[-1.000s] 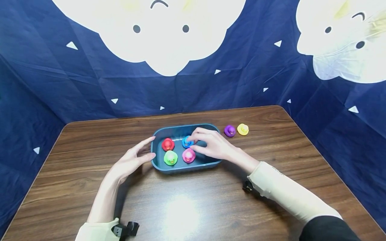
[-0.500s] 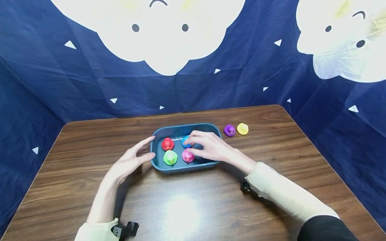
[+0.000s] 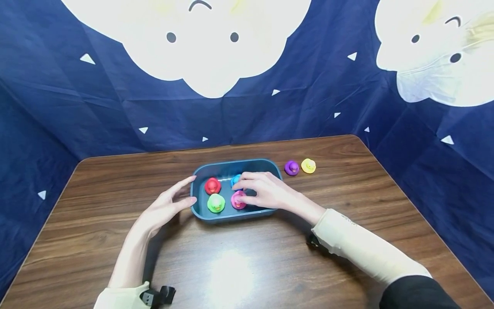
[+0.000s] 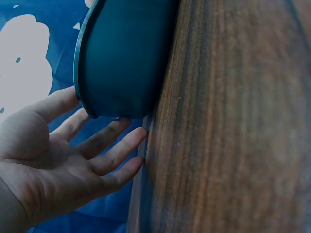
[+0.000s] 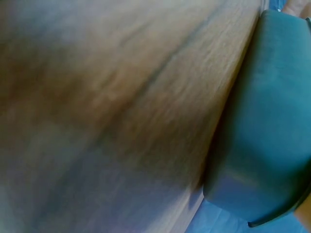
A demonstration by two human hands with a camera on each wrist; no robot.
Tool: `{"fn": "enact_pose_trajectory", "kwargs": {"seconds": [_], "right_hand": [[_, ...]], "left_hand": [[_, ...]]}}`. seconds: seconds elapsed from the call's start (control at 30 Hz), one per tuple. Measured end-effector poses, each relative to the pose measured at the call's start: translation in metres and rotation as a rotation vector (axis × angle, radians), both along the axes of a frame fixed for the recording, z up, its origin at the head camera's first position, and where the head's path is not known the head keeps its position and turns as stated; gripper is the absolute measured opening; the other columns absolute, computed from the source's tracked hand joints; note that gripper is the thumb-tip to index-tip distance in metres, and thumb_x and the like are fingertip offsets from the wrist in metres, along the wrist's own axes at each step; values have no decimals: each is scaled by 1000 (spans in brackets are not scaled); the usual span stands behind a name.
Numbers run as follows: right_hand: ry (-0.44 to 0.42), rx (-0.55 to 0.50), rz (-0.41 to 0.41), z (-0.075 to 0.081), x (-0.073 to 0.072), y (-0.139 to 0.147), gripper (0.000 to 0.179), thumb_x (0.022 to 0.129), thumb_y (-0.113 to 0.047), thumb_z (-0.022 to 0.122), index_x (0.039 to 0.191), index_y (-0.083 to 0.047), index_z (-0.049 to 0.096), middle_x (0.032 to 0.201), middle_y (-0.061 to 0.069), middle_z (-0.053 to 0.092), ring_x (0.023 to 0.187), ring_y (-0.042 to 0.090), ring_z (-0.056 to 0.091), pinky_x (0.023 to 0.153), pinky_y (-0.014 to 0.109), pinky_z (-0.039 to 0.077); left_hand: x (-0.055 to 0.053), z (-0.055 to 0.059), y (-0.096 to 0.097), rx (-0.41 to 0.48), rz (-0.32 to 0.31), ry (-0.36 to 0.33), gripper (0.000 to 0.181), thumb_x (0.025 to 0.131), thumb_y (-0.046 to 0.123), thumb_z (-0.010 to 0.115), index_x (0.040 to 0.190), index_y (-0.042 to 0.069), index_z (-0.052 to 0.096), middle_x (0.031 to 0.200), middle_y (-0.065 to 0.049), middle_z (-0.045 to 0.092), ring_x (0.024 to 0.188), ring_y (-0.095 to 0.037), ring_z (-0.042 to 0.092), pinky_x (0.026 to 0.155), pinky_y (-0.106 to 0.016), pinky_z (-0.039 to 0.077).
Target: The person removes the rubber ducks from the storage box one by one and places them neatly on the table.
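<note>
In the head view, a dark blue-green tray holds a red rubber duck, a green duck, a pink duck and a partly hidden blue duck. My right hand reaches in over the tray's right side. Its thumb lies over the pink duck, and its fingers, spread from the thumb, reach between the pink and blue ducks; firm contact cannot be told. My left hand touches the tray's left end with extended fingers; the left wrist view shows its fingertips against the tray's end wall.
A purple duck and a yellow duck sit on the wooden table, just right of the tray. Blue cloth with white cloud shapes hangs behind the table and along its sides.
My right hand has moved slightly towards me, from over the blue duck to over the pink one. The left hand keeps its place at the tray's end.
</note>
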State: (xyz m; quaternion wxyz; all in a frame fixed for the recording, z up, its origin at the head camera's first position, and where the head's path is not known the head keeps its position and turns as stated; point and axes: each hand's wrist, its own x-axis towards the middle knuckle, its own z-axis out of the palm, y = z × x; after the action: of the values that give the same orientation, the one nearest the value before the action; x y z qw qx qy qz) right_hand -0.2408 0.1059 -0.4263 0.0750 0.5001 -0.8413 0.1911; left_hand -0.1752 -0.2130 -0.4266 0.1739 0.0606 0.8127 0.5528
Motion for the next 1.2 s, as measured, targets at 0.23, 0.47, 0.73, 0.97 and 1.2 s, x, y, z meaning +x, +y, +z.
{"fn": "enact_pose_trajectory", "kwargs": {"seconds": [0.23,0.47,0.73,0.97,1.2], "right_hand": [[78,18,-14,0,0,-2,29,92,-38,78,115,-20,77,102,-5,71,87,9,62,75,25,53],[107,46,-9,0,0,-3,31,91,-42,78,114,-21,78,109,-8,72,97,7,66,84,25,56],[116,79,3,0,0,-3,31,90,-45,79,113,-25,78,110,-8,73,101,8,68,88,26,57],[113,82,27,-1,0,-3,30,90,-44,79,113,-25,79,106,-9,73,95,8,68,85,27,57],[104,76,43,-3,-1,-3,27,90,-43,79,110,-26,79,103,-10,74,92,7,67,82,24,56]], "left_hand": [[0,0,-1,3,-1,8,72,102,27,65,164,25,28,160,-24,41,145,-42,46,123,-65,27],[-1,1,-1,8,0,8,72,102,26,64,164,23,27,160,-24,40,145,-44,46,124,-65,27],[-1,2,0,1,-2,5,72,102,27,64,164,23,27,161,-24,39,146,-43,44,124,-65,27],[0,2,0,8,0,9,72,102,26,64,164,23,27,161,-24,40,147,-44,44,124,-64,28],[1,2,1,14,-2,14,71,103,26,63,164,23,28,160,-24,40,146,-43,44,123,-62,30]]}}
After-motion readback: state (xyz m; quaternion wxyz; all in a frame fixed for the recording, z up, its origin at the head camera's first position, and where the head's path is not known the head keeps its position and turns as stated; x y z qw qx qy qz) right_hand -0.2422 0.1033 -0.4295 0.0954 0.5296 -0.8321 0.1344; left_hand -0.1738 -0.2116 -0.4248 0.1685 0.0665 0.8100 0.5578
